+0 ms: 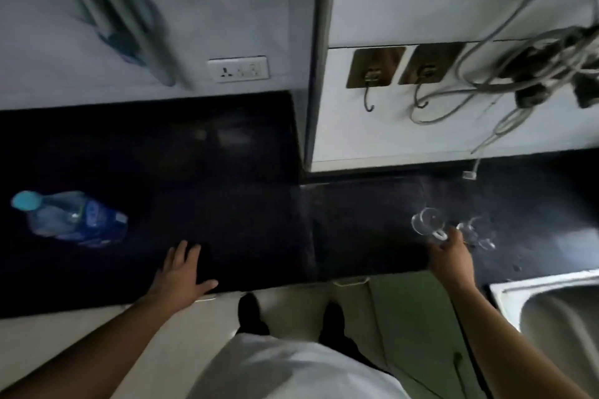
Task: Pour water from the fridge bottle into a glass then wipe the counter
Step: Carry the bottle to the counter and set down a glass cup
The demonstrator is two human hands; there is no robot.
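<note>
A clear plastic water bottle [73, 220] with a light blue cap and a blue label stands on the black counter [246, 204] at the far left. My left hand [181, 272] lies flat on the counter's front edge, fingers spread, holding nothing. Far to the right, my right hand [449, 256] grips a clear glass [428, 222] by its lower part; the glass looks tilted just over the counter. Other clear glassware [476, 233] sits right beside it, blurred.
A steel sink [557, 317] is at the lower right. A white wall column [405, 126] with two hooks juts onto the counter, with tangled cables [525, 74] hanging at its right. A wall socket [238, 69] is behind the counter. My feet stand below the edge.
</note>
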